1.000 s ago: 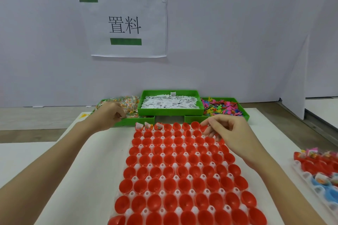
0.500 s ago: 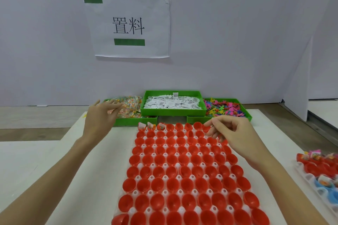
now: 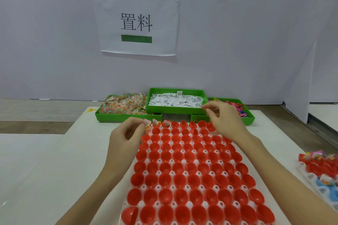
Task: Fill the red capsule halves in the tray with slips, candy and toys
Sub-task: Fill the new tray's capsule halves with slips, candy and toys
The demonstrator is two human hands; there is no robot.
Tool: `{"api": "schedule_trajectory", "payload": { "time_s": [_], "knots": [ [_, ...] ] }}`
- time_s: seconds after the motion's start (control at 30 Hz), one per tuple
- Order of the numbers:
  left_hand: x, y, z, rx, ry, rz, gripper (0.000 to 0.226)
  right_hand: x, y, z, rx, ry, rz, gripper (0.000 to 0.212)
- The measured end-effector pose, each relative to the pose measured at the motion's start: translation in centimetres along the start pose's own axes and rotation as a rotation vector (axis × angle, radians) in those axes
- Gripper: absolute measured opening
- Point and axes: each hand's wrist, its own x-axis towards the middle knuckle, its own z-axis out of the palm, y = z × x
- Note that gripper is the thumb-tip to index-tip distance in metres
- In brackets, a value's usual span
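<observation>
Left hand (image 3: 126, 138) pinches a candy packet (image 3: 147, 127) at the far-left corner of the white tray (image 3: 144, 186) of red capsule halves (image 3: 182, 179) on the bench (image 3: 54, 179). Right hand (image 3: 224, 120), fingers curled, hovers between the slips bin (image 3: 175, 109) and toy bin (image 3: 247, 118); contents undeterminable.

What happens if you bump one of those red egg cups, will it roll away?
Probably not far: each red capsule half sits in its own tray pocket. It looks thin and light, so loose it would likely wobble; one near-corner half already lies tipped.
</observation>
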Motion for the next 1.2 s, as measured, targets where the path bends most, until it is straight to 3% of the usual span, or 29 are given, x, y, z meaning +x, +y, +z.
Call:
{"api": "schedule_trajectory", "payload": {
  "time_s": [0.17,0.3,0.47,0.57,0.7,0.83,0.9,1.03,1.2],
  "knots": [
    [-1.3,0.8,0.2,0.119,0.001,0.176,0.023,5.8,1.2,1.1,-0.163,-0.114,0.074,0.024],
    [-1.1,0.8,-0.1,0.134,0.006,0.191,0.021,8.7,1.5,1.9,-0.302,-0.281,0.203,0.043],
    [-0.6,0.8,-0.8,0.137,0.027,0.2,0.029,10.4,1.3,3.3,-0.447,-0.311,0.248,0.035],
    [-0.3,0.5,-0.9,0.162,0.043,0.174,0.03,10.4,1.6,3.5,-0.431,-0.247,0.264,0.013],
    [-0.3,0.2,-0.6,0.126,0.025,0.096,0.021,9.2,2.6,3.6,-0.256,-0.133,0.226,0.012],
    [-0.4,0.5,-0.7,0.01,0.0,0.033,0.015,6.9,2.9,2.9,0.011,0.176,0.171,0.011],
    [-0.5,0.9,-0.7,-0.054,-0.016,0.0,0.016,5.7,2.6,2.2,0.137,0.253,0.167,0.01],
    [-0.6,1.7,-0.7,-0.199,-0.075,-0.07,0.014,2.5,1.0,0.9,0.395,0.237,0.194,0.006],
    [-1.0,2.5,-0.6,-0.257,-0.186,-0.16,0.011,-3.4,-2.2,-0.8,0.625,-0.004,0.207,0.012]
  ]
}}
